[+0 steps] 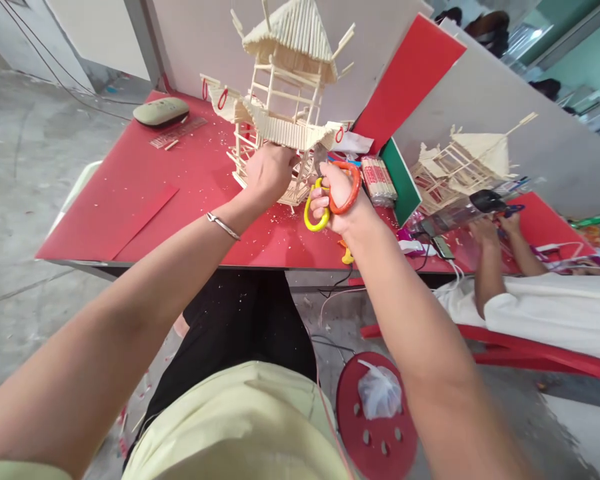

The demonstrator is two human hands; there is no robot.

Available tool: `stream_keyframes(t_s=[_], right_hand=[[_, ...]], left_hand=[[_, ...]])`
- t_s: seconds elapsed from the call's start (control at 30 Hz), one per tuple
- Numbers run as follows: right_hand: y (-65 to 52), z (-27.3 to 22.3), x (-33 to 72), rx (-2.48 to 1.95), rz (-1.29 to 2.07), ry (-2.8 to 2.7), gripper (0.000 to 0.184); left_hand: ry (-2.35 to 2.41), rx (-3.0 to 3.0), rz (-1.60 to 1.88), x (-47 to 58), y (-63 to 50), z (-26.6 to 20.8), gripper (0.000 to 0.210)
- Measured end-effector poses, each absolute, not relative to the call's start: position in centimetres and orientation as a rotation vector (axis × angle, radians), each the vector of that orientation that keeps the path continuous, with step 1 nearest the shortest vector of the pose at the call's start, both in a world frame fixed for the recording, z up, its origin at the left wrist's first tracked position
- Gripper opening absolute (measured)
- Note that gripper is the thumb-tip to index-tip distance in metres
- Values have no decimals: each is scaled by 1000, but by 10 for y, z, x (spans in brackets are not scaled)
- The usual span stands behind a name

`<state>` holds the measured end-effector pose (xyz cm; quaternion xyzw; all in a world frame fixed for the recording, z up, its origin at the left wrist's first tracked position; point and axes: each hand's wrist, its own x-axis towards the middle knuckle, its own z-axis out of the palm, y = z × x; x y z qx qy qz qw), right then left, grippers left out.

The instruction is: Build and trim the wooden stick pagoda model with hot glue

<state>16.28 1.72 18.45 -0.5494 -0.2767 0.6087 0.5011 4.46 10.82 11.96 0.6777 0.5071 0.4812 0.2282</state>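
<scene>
A tiered pavilion model made of pale wooden sticks [285, 127] stands on the red tabletop in front of me. My left hand [270, 173] reaches in under the lower roof edge, its fingers curled and partly hidden by the model; what they grip does not show. My right hand [336, 197] is closed around scissors with one orange and one yellow handle loop [350, 190]. The scissor blades point up toward the right corner of the lower roof. Small red rings hang from the roof corners.
Right of the model are a pack of sticks [379, 180] and a green board [401, 180]. A beige case [161, 112] lies at the back left. A co-worker's hands [495, 230] work near a second stick model [463, 167]. A red stool [375, 440] stands below.
</scene>
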Motion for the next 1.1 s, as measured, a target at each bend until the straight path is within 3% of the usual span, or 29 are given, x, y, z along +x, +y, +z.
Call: stream_keyframes(t_s=[0.47,0.73,1.1], right_hand=[[21,186,148,-1200,1494,-498,48],[13,188,153,-1205,1500,-513,47],[11,194,148,-1109,1482,-478,42]], left_hand=[[1509,1849,1251,67,103,121,13],[1676,1987,1096,66,95,125,16],[1565,2005,1084,64,87,121,21]])
